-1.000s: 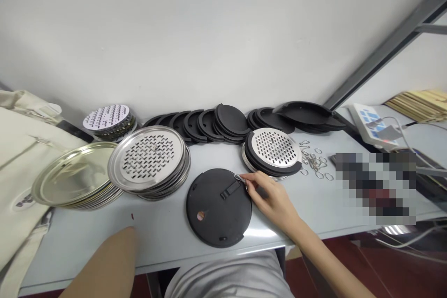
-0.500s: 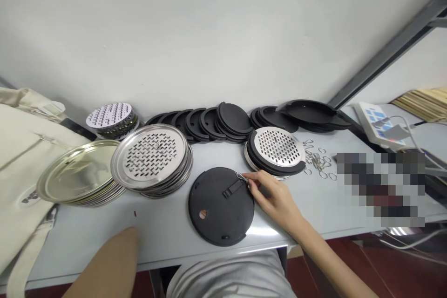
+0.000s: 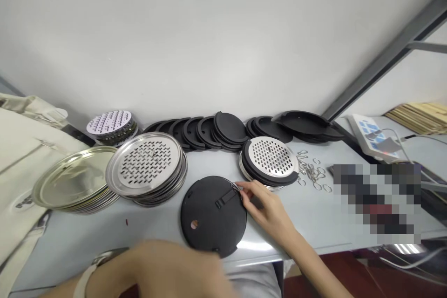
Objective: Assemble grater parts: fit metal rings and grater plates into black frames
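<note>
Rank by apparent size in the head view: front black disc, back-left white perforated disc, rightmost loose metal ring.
1. Front black disc, helped by being nearer the camera
2. White perforated disc
3. Loose metal ring

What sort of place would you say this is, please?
Probably a small assembly or packing workspace: there are stacked grater plates, a row of matching black discs, and a loose pile of metal clips and rings.

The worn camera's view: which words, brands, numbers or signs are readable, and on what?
Nothing is readable.
Cream bag: dark lettering on its label, too blurred.
White device with blue patches: any markings too small.
Black disc: no legible text.
Pixelated patch: hidden.
</note>
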Demonstrator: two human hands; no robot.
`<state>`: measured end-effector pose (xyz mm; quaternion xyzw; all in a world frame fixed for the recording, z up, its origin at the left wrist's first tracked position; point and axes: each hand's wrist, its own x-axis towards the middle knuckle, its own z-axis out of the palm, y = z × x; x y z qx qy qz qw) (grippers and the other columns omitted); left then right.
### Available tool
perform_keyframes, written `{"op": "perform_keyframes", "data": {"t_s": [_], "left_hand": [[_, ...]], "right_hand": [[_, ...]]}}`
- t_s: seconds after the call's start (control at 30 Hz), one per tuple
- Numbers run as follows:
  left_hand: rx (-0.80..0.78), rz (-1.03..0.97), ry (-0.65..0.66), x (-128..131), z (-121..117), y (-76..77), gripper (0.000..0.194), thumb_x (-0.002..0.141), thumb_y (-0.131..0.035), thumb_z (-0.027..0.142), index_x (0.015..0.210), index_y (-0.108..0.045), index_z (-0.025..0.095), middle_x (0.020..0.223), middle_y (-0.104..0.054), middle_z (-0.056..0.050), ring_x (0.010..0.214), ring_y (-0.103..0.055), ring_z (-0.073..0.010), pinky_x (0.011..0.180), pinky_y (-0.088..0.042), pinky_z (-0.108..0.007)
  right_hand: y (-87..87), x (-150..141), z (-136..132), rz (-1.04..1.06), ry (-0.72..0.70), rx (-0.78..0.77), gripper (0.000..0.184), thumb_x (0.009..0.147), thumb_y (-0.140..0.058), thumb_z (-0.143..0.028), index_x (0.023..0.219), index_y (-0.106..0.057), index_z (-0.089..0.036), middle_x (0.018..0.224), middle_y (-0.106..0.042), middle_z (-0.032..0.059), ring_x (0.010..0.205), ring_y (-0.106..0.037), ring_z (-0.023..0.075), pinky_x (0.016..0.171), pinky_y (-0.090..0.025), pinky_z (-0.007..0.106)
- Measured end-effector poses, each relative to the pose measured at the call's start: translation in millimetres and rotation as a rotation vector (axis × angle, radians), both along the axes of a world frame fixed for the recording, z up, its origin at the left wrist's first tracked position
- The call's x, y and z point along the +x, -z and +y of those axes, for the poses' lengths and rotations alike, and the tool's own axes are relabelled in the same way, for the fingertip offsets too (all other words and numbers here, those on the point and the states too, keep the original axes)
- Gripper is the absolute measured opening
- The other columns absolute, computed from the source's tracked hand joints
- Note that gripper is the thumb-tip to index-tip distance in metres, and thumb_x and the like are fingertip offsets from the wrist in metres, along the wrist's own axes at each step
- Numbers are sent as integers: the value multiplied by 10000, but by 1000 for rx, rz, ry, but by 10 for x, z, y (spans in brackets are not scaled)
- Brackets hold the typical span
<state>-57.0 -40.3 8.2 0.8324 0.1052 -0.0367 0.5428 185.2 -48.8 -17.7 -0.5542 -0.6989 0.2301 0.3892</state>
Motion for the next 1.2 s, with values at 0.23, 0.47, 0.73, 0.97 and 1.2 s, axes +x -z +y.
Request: {"op": "perform_keyframes", "data": {"t_s": [0.23,0.47,0.73,0.97,1.2], "left_hand": [[781,120,-401,584,424,-312,197,965,-398,275,874,-545,181,833,-605,-21,729,-574,-187,609,-370,-307],[896,200,-549,673,560,-96,152,901,-464,313,883,-543,185,836,-617,-40,765,-605,-236,638,-422,-343],[880,77,-511,622,588,-17,102,835,-482,263,882,-538,191,827,-591,-26,761,-576,-224,646,-430,-351],[875,73,-485,614,589,-4,169,869,-455,268,958,-565,178,875,-604,-39,787,-574,-231,660,-432,-368],[821,44,-433,584,629,-15,119,908,-438,266,884,-541,211,866,-611,-2,795,-572,-202,666,-408,-333]], "right_hand": [[15,7,-6,24,-6,-32,245,959,-476,-199,1190,-556,-211,855,-572,26,780,-587,160,737,-480,281],[-10,-20,2,-12,12,-67,275,960,-470,-212,1222,-554,-218,857,-634,31,753,-615,163,726,-498,280],[-20,-40,8,9,-27,-78,255,968,-434,-184,1190,-558,-202,1097,-669,80,1006,-637,182,868,-497,274],[4,-48,3,3,-13,-74,218,964,-442,-184,1142,-569,-187,1066,-678,90,988,-651,182,847,-508,258],[-18,-77,4,29,-18,-83,133,968,-433,-182,991,-564,-189,985,-681,77,922,-660,169,830,-501,242]]}}
